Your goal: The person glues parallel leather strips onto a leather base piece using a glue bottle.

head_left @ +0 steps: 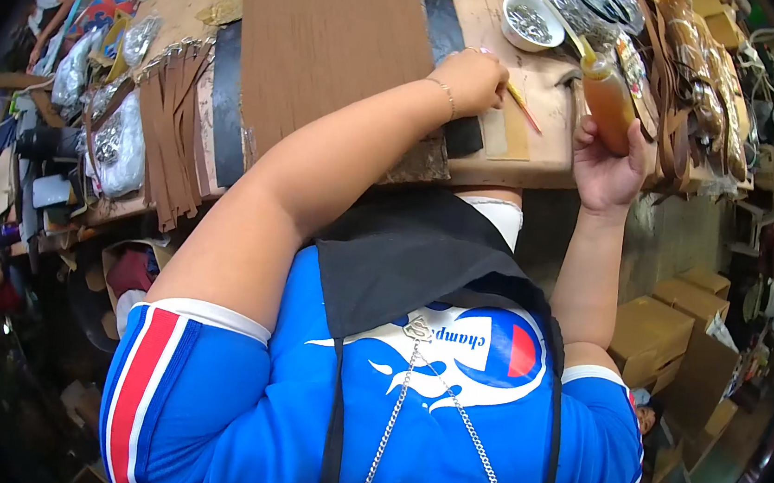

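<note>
My right hand [610,174] is wrapped round a clear squeeze bottle [608,109] of amber liquid, its narrow nozzle pointing up and away from me. My left arm reaches across the bench, and the left hand [473,80] is closed with curled fingers near the right edge of a large brown board [331,50]. I cannot tell what, if anything, is in that hand. Close beside its knuckles lies a thin yellow pencil-like stick with a reddish tip [524,108]. Under the stick is a small tan rectangular piece [506,134].
A white bowl [532,23] of small metal pieces stands beyond the bottle. Brown strips [170,127] hang off the bench's front edge at left, near clear plastic bags [121,146]. More brown straps [678,121] lie at right. Cardboard boxes [648,336] are stacked below on the right.
</note>
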The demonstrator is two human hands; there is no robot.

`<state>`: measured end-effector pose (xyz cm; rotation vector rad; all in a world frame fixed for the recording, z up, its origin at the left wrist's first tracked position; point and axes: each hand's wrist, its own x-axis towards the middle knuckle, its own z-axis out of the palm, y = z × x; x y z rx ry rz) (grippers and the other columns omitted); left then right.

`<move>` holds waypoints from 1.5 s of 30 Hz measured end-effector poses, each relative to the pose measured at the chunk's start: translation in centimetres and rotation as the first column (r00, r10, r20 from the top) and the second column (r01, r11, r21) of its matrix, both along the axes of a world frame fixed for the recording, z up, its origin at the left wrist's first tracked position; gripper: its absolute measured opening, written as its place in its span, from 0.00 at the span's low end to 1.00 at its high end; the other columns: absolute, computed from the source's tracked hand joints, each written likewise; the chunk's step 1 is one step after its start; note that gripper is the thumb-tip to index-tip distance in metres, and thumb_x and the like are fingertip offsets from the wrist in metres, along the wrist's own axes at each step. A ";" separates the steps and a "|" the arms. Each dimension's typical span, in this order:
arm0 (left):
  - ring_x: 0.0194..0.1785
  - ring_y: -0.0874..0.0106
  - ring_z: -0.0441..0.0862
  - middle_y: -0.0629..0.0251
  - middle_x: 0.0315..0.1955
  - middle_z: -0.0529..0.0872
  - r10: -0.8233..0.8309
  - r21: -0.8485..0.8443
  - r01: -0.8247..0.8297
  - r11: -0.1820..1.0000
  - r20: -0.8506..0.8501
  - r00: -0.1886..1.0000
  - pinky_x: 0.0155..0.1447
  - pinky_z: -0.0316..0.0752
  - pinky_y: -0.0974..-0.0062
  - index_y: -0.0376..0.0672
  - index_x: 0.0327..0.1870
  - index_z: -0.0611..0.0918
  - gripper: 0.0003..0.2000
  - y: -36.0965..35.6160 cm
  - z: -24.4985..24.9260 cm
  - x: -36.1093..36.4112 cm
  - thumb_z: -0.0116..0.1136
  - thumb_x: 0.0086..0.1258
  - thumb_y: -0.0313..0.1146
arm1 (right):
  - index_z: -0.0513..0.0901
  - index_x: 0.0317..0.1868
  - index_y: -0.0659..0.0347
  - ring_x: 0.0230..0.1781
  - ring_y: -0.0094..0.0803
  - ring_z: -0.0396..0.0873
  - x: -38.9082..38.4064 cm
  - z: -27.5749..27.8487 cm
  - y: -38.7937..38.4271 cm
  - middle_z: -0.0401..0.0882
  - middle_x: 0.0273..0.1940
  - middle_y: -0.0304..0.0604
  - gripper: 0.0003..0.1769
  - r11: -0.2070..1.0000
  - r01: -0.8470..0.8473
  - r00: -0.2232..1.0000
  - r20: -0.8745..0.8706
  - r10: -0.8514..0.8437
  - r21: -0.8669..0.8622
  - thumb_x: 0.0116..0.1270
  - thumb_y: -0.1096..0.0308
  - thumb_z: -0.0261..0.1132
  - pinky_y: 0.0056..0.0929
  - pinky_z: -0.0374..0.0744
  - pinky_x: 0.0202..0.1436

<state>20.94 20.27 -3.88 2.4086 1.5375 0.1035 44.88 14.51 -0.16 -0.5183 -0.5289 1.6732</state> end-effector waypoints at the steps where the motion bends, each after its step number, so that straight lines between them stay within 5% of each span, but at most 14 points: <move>1: 0.50 0.63 0.84 0.61 0.42 0.87 0.041 -0.008 -0.041 0.999 0.283 0.958 0.58 0.75 0.58 0.49 0.40 0.88 0.08 -0.5 0.3 -1.1 0.66 0.62 0.35 | 0.78 0.57 0.65 0.38 0.36 0.80 -0.4 0.2 0.4 0.84 0.45 0.49 0.23 1.000 -0.023 1.000 -0.003 0.023 0.000 0.71 0.55 0.63 0.32 0.78 0.43; 2: 0.48 0.64 0.84 0.61 0.41 0.87 0.081 -0.023 -0.082 0.996 0.541 0.837 0.56 0.77 0.63 0.50 0.39 0.89 0.08 -1.2 0.6 -2.6 0.69 0.60 0.36 | 0.78 0.57 0.65 0.38 0.36 0.80 -0.9 0.4 0.5 0.84 0.45 0.48 0.23 0.999 -0.035 0.999 0.014 0.035 0.013 0.71 0.55 0.63 0.32 0.78 0.43; 4: 0.42 0.67 0.85 0.61 0.39 0.88 0.171 -0.030 -0.196 0.980 0.626 0.761 0.51 0.79 0.72 0.43 0.39 0.89 0.07 -4.3 3.5 -7.4 0.68 0.63 0.34 | 0.80 0.55 0.63 0.40 0.36 0.81 -2.2 0.3 0.9 0.84 0.44 0.48 0.21 0.996 -0.085 0.996 0.040 0.084 0.018 0.72 0.56 0.63 0.32 0.78 0.43; 6: 0.39 0.74 0.84 0.67 0.38 0.88 0.368 -0.241 -0.290 0.926 0.747 0.553 0.49 0.79 0.77 0.40 0.43 0.88 0.08 -7.9 4.5 -13.6 0.67 0.67 0.32 | 0.78 0.55 0.61 0.40 0.36 0.81 -4.0 -0.6 1.4 0.84 0.45 0.48 0.19 0.993 -0.118 0.990 0.082 0.117 0.004 0.72 0.56 0.63 0.33 0.79 0.43; 10: 0.39 0.79 0.82 0.69 0.35 0.86 0.696 -0.509 -0.536 0.673 0.681 0.228 0.45 0.78 0.80 0.35 0.47 0.85 0.09 -16.8 3.7 -25.2 0.64 0.69 0.28 | 0.76 0.57 0.58 0.40 0.38 0.82 -9.6 -0.9 1.4 0.83 0.46 0.48 0.18 0.971 -0.237 0.961 0.135 0.239 -0.030 0.72 0.59 0.63 0.33 0.80 0.43; 11: 0.39 0.79 0.82 0.69 0.35 0.86 0.705 -0.513 -0.547 0.661 0.674 0.220 0.45 0.78 0.80 0.35 0.47 0.85 0.09 -18.7 2.7 -26.9 0.64 0.69 0.28 | 0.75 0.58 0.57 0.41 0.38 0.83 -11.1 -1.0 1.5 0.82 0.47 0.48 0.18 0.955 -0.295 0.943 0.148 0.298 -0.038 0.72 0.60 0.63 0.34 0.81 0.44; 13: 0.37 0.79 0.81 0.68 0.34 0.84 0.781 -0.669 -0.523 0.529 0.624 -0.007 0.43 0.78 0.81 0.35 0.49 0.81 0.11 -21.6 1.3 -29.1 0.65 0.69 0.27 | 0.74 0.58 0.57 0.41 0.39 0.84 -14.2 -0.7 0.9 0.82 0.47 0.48 0.18 0.931 -0.357 0.921 0.141 0.364 -0.078 0.71 0.63 0.64 0.35 0.83 0.46; 16: 0.35 0.81 0.80 0.72 0.33 0.82 0.789 -0.697 -0.514 0.500 0.611 -0.061 0.40 0.76 0.84 0.43 0.48 0.76 0.12 -22.9 -0.5 -28.9 0.67 0.68 0.29 | 0.74 0.58 0.57 0.40 0.39 0.84 -17.7 -0.3 0.6 0.82 0.48 0.48 0.18 0.889 -0.448 0.872 0.171 0.458 -0.097 0.72 0.63 0.63 0.34 0.83 0.46; 23: 0.33 0.84 0.76 0.75 0.31 0.80 0.785 -0.634 -0.533 0.561 0.612 0.099 0.37 0.73 0.85 0.42 0.43 0.78 0.09 -22.6 -1.0 -28.4 0.66 0.67 0.28 | 0.72 0.61 0.59 0.45 0.37 0.82 -21.1 0.1 0.3 0.79 0.52 0.48 0.21 0.840 -0.536 0.802 0.261 0.537 -0.080 0.72 0.61 0.63 0.33 0.84 0.51; 45: 0.34 0.81 0.76 0.69 0.31 0.82 0.733 -0.416 -0.686 0.597 0.630 0.255 0.42 0.75 0.81 0.37 0.41 0.81 0.08 -22.9 -1.3 -27.4 0.66 0.65 0.28 | 0.69 0.60 0.58 0.40 0.36 0.85 -22.4 0.1 -0.8 0.80 0.47 0.48 0.24 0.854 -0.499 0.772 0.373 0.514 -0.146 0.69 0.62 0.66 0.31 0.85 0.44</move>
